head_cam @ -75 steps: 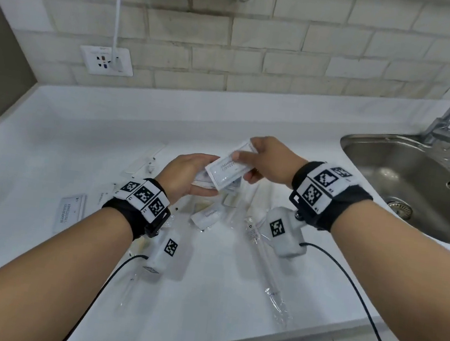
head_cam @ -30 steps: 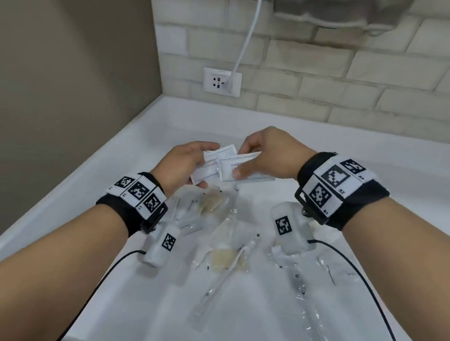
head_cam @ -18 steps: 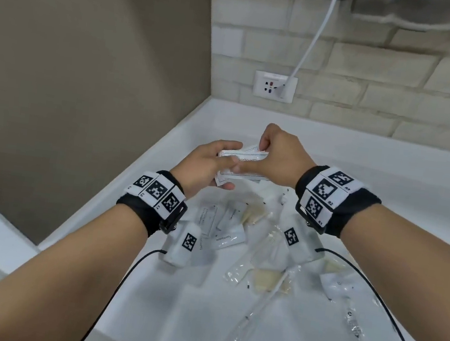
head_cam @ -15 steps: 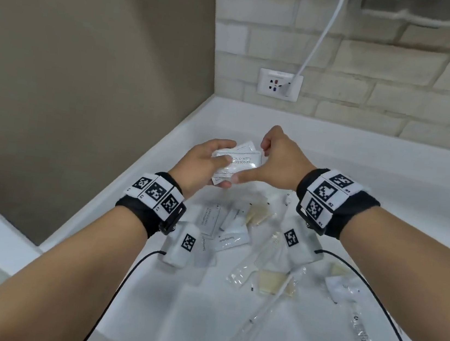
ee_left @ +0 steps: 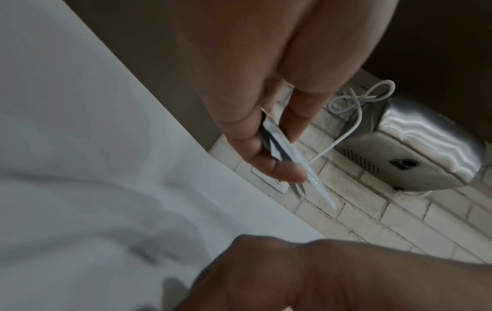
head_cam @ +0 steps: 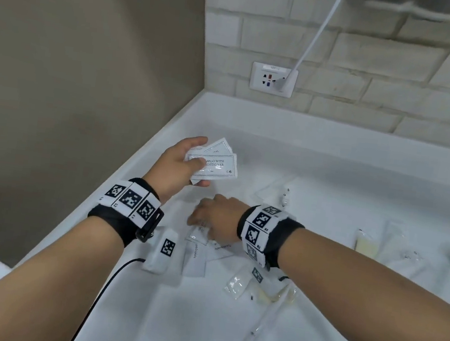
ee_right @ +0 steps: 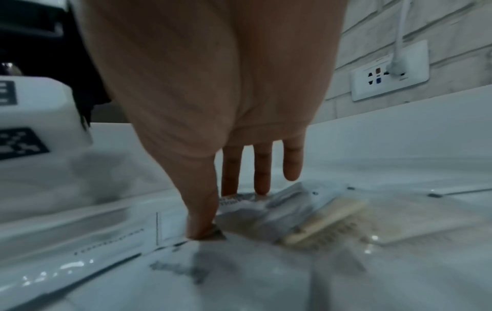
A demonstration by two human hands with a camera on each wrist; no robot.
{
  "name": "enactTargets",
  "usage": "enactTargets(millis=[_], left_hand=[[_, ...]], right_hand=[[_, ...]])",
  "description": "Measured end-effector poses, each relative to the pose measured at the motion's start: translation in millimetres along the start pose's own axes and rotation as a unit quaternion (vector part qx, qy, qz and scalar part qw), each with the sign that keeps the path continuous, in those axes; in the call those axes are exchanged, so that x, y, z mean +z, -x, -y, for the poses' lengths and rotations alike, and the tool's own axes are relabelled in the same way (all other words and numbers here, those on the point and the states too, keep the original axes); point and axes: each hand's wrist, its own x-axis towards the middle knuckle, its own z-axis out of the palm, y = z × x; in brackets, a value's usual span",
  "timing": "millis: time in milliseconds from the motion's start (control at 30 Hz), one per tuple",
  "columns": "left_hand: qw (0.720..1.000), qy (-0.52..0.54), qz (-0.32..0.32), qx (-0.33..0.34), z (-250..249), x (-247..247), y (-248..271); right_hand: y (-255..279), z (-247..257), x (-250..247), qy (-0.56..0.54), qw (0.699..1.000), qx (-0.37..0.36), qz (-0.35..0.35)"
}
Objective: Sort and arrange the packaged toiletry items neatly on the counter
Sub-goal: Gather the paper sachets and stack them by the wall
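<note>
My left hand (head_cam: 187, 162) is raised over the white counter (head_cam: 333, 167) near the corner and pinches a small stack of white shampoo sachets (head_cam: 216, 163) between thumb and fingers; the left wrist view shows the sachets (ee_left: 287, 151) edge-on. Lower down, my right hand (head_cam: 211, 220) reaches into a loose pile of white toothpaste packets (head_cam: 195, 255). In the right wrist view its straight fingertips (ee_right: 262, 187) touch a printed sachet (ee_right: 234, 200) lying on the pile. A wrapped comb (ee_right: 325, 218) lies just right of the fingers.
Clear-wrapped toothbrushes (head_cam: 263, 330) and small packets (head_cam: 366, 243) lie scattered to the right. A brown wall (head_cam: 88, 66) bounds the counter on the left. On the tiled back wall are a socket (head_cam: 273, 79) with a white cable and a hand dryer (ee_left: 415, 151).
My right hand has let go of the sachets and dropped down to the pile on the counter. The left hand now holds the stack alone, a little further left.
</note>
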Motion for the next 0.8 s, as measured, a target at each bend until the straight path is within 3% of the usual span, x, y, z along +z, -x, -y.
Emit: enactTargets(millis=[67,167,300,433,567,800], left_hand=[[1.000,-0.001,0.007,0.002,2,2,-1],[1.000,0.011,0.028,0.006,4,5,-2],[0.998,0.020,0.056,0.020,7,11,-1],[0.997,0.018,0.075,0.024,13,20,0],[0.995,0.008,0.099,0.034,11,28,1],[0.998,0.003,0.058,0.035,-5,37,-6]], right_hand=[[6,-6,1,-0.010,0.999,0.033,-0.033],[18,-21,0,-0.018,0.995,0.097,-0.027],[40,-47,-2,-0.184,0.973,0.121,-0.073],[69,-67,-23,-0.268,0.940,0.138,-0.157],[87,-74,-41,-0.268,0.932,0.152,-0.189],[115,-77,-50,-0.212,0.947,0.188,-0.150]])
